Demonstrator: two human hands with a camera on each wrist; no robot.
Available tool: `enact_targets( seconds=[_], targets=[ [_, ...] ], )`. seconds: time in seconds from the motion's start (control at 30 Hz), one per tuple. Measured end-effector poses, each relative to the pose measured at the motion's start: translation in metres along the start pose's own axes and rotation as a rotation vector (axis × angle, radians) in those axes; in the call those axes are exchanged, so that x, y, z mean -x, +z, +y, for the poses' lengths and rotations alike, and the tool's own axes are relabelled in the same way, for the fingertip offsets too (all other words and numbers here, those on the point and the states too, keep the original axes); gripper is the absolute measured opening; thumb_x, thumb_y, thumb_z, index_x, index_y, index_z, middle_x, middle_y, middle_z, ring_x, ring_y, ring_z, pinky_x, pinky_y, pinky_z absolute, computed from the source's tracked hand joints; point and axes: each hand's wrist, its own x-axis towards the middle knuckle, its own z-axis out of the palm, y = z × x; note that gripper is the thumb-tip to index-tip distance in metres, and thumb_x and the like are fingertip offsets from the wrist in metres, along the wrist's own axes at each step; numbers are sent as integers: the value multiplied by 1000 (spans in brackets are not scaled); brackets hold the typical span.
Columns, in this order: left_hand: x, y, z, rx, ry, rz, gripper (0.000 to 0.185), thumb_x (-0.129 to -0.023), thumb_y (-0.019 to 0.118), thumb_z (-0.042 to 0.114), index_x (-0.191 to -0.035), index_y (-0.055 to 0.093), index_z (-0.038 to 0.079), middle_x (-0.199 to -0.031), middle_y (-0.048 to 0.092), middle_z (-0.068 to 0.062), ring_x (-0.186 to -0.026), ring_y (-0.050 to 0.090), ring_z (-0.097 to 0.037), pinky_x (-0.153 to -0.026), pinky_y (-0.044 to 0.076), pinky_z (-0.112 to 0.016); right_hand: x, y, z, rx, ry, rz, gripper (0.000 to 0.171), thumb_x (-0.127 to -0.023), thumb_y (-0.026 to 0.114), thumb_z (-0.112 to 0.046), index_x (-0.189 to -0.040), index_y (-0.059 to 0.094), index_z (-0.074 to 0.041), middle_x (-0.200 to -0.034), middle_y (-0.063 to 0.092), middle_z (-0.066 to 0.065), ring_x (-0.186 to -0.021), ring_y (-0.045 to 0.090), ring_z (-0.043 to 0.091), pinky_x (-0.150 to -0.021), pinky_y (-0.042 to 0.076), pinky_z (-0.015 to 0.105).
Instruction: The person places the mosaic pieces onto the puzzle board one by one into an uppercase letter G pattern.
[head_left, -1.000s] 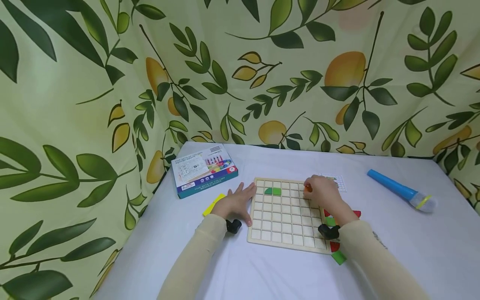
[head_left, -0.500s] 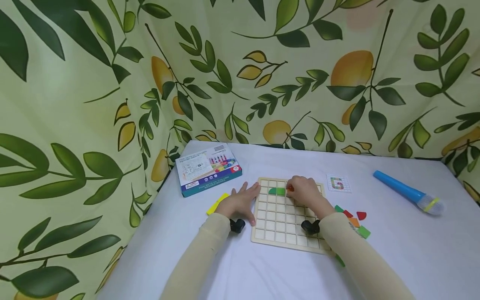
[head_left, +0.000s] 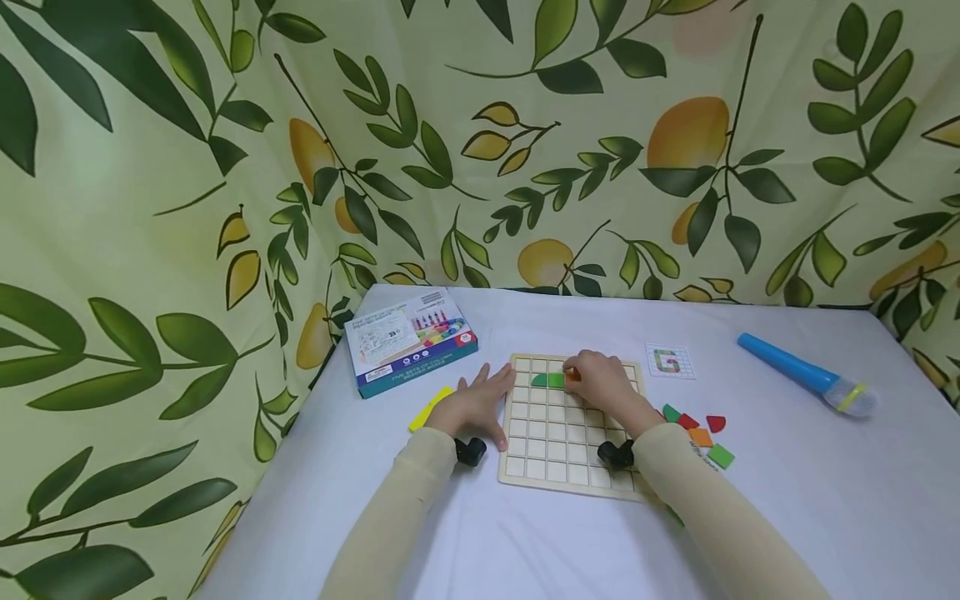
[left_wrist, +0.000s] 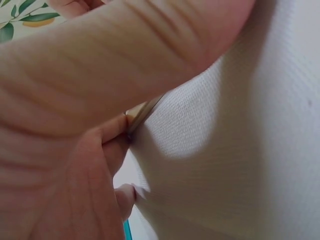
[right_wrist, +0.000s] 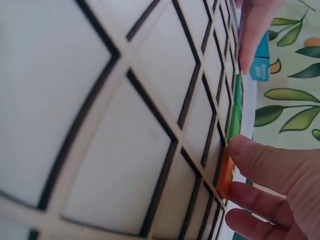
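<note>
Leafy cloth hangs behind a white table (head_left: 420, 517), where we see a gridded board (head_left: 555, 450). Near its far edge lie a rounded green piece (head_left: 539, 380) and a green square (head_left: 556, 380), side by side, with an orange piece (right_wrist: 226, 175) next in line. Our right hand (head_left: 600, 383) pinches that orange piece between thumb and fingers; our left hand (head_left: 476, 408) is spread wide, holding nothing, its fingertips at the board's left edge. We judge the work early: two pieces are down, a third is at its spot, and most cells are bare. Loose pieces (head_left: 721, 455) lie right of the board, near a card (head_left: 670, 361) printed with a coloured G. We cannot tell whether the orange piece is fully seated. Our left hand partly covers a yellow thing (head_left: 429, 410), and our right sleeve hides some pieces.
</note>
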Motion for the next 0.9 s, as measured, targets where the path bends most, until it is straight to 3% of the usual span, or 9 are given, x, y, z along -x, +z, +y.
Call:
enact_targets(
  seconds=[0.17, 0.37, 0.6, 0.73, 0.9],
  targets=[
    [-1, 2, -2, -1, 10, -3, 120, -54, 87, 36, -149, 14, 26, -155, 4, 10, -141, -8, -23, -108, 3, -59, 12, -9, 9, -63, 9, 14, 31, -83, 70, -19, -111, 67, -7, -99, 66, 8, -89, 60, 26, -71, 43, 43],
    [-2, 1, -3, -1, 9, -7, 121, -54, 87, 36, -149, 13, 27, -155, 4, 10, -141, -8, -24, -107, 3, -61, 39, -34, 46, -87, 71, 20, 28, -83, 67, -11, -110, 66, -3, -103, 64, 13, -97, 58, 33, -79, 46, 49],
    [-3, 1, -5, 1, -13, -8, 122, -53, 88, 37, -149, 13, 27, -155, 4, 11, -141, -8, -24, -107, 2, -61, 68, -47, 88, -45, 151, -114, 28, -81, 69, -10, -109, 66, -4, -105, 62, 16, -90, 53, 29, -77, 50, 45],
    [-3, 1, -4, 0, -12, -9, 123, -52, 88, 37, -149, 13, 27, -155, 4, 11, -141, -8, -24, -108, 3, -60, 82, -44, 96, -29, 83, -172, 25, -79, 71, -7, -104, 70, -7, -106, 63, 12, -94, 54, 28, -83, 49, 48],
    [-4, 1, -1, 3, -5, -11, 124, -52, 88, 37, -149, 13, 26, -155, 4, 10, -141, -8, -24, -107, 2, -61, 91, -40, 100, 51, -43, -153, 22, -77, 73, -6, -99, 71, -10, -97, 62, 2, -85, 54, 19, -80, 51, 44]
  ],
)
